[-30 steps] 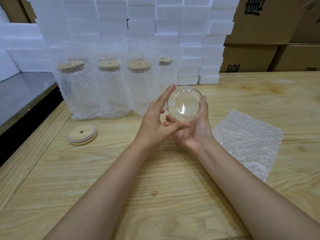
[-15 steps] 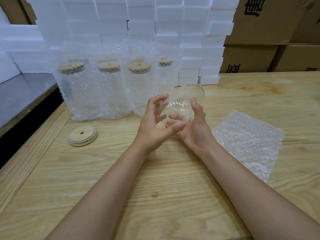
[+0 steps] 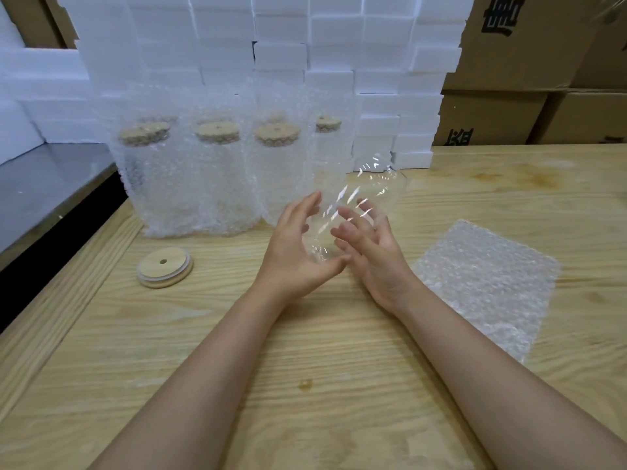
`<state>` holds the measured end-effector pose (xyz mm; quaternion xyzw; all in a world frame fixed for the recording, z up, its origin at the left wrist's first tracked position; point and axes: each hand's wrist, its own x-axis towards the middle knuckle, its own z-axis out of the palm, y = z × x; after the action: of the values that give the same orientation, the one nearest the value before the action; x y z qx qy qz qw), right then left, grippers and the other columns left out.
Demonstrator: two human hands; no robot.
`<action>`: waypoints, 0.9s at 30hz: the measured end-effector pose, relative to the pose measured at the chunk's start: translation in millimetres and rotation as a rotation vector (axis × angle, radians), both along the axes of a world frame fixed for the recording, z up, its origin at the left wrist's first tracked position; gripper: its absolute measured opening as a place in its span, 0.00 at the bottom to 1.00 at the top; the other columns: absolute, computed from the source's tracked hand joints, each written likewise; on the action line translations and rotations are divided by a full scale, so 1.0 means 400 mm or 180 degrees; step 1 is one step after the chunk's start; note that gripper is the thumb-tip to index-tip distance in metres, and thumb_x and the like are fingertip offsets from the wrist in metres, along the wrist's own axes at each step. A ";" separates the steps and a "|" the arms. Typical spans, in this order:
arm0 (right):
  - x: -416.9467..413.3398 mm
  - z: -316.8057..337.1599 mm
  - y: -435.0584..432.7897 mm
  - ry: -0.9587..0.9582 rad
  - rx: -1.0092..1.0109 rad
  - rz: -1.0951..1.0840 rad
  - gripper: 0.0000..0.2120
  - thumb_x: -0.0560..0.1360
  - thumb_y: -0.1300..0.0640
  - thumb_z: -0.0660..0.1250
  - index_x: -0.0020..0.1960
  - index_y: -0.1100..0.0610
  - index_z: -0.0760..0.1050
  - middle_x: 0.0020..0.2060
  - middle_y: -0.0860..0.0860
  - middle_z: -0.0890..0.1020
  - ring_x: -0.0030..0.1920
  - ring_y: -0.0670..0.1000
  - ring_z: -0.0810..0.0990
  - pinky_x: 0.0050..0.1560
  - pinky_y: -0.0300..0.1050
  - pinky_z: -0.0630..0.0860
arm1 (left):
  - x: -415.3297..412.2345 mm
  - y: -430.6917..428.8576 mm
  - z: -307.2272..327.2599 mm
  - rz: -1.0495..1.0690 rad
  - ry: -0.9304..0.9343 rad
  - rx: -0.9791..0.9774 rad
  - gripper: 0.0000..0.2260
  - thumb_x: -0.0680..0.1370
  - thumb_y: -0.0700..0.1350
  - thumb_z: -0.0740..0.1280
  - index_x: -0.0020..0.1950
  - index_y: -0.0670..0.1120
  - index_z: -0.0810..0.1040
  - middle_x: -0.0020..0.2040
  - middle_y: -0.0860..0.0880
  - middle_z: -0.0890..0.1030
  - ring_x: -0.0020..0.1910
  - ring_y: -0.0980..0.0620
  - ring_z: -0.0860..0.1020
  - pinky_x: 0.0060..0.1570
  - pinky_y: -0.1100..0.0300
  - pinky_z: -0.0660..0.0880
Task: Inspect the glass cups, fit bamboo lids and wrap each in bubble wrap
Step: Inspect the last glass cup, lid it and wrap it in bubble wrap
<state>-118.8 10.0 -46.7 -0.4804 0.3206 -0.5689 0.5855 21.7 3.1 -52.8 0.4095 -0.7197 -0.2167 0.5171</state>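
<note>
A clear glass cup point(image 3: 369, 188) is tilted in the air above the wooden table point(image 3: 305, 351), its mouth up and to the right, blurred by motion. My left hand point(image 3: 291, 252) holds its lower end, thumb under the base. My right hand point(image 3: 380, 262) holds it from the right, fingers showing through the glass. A loose bamboo lid point(image 3: 165, 267) with a centre hole lies on the table left of my hands. A flat bubble wrap sheet point(image 3: 485, 283) lies to the right.
Several lidded cups wrapped in bubble wrap point(image 3: 217, 178) stand in a row behind my hands. White foam blocks point(image 3: 305, 45) are stacked at the back, cardboard boxes point(image 3: 509, 45) at the back right. A lower grey surface point(image 3: 44, 184) lies beyond the table's left edge.
The cup has turned from base facing me to a tilted side view. Both hands have shifted round it and dropped slightly toward the table.
</note>
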 end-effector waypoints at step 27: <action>0.039 -0.039 0.003 0.1538 -0.1588 -0.0607 0.44 0.63 0.62 0.79 0.65 0.40 0.54 0.65 0.31 0.64 0.66 0.36 0.69 0.60 0.31 0.69 | 0.032 -0.014 -0.021 0.0343 0.0012 -0.0421 0.35 0.67 0.41 0.78 0.61 0.58 0.58 0.65 0.63 0.67 0.57 0.65 0.73 0.47 0.79 0.68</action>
<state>-103.1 11.2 -62.5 -0.6971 0.3445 -0.5517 0.3018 34.6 -2.4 -61.3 0.4122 -0.7085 -0.1412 0.5552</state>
